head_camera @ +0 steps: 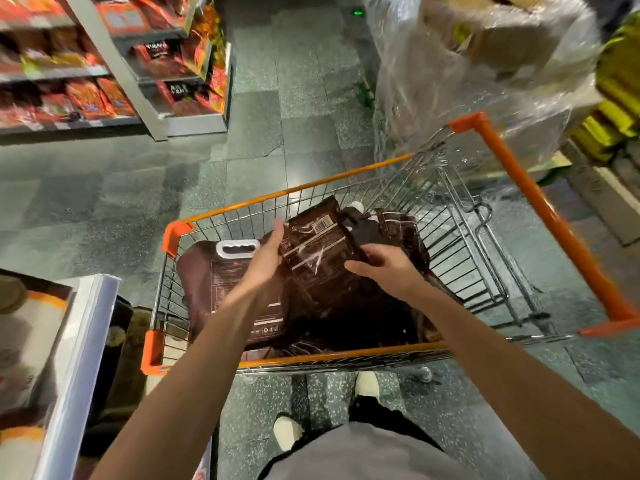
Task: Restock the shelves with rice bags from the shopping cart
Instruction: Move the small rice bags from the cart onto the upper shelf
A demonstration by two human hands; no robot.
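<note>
While both hands hold one dark rice bag (320,252) above the shopping cart (311,184), restocking is judged under way, not finished: a larger handled bag (221,289) and another dark bag (403,233) lie in the basket, left to shelve. Left hand (265,256) clasps the held bag's left edge; right hand (382,268) curls round its right edge. Long axis runs away from the person, far end leaning slightly left, barcode face upward. Shelves (69,74) stand well apart, ahead-left
</note>
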